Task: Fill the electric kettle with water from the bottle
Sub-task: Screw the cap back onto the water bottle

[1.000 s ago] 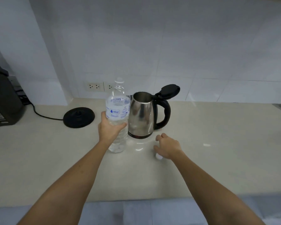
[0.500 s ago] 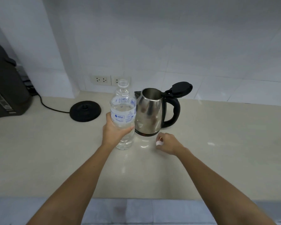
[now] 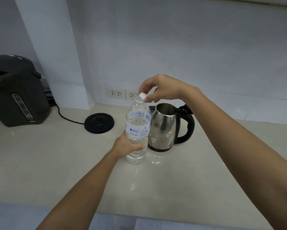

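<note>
A clear plastic water bottle (image 3: 137, 128) stands upright on the counter, about half full, its mouth uncovered. My left hand (image 3: 126, 146) grips its lower body. My right hand (image 3: 162, 88) is raised over the bottle's mouth, pinching a small white cap (image 3: 143, 96) tilted just beside the rim. To the right of the bottle, very close to it, stands a steel electric kettle (image 3: 166, 128) with a black handle, its top uncovered. My right forearm hides the kettle's raised lid.
The kettle's round black base (image 3: 99, 123) lies to the left of the bottle, its cord running to the back. A dark hot-water dispenser (image 3: 17, 90) stands at the far left. Wall sockets (image 3: 116, 93) sit behind. The beige counter (image 3: 222, 163) extends to the right.
My right hand picked the white cap off the counter and rose with it to the bottle's mouth. The left hand kept hold of the bottle. The camera has come closer.
</note>
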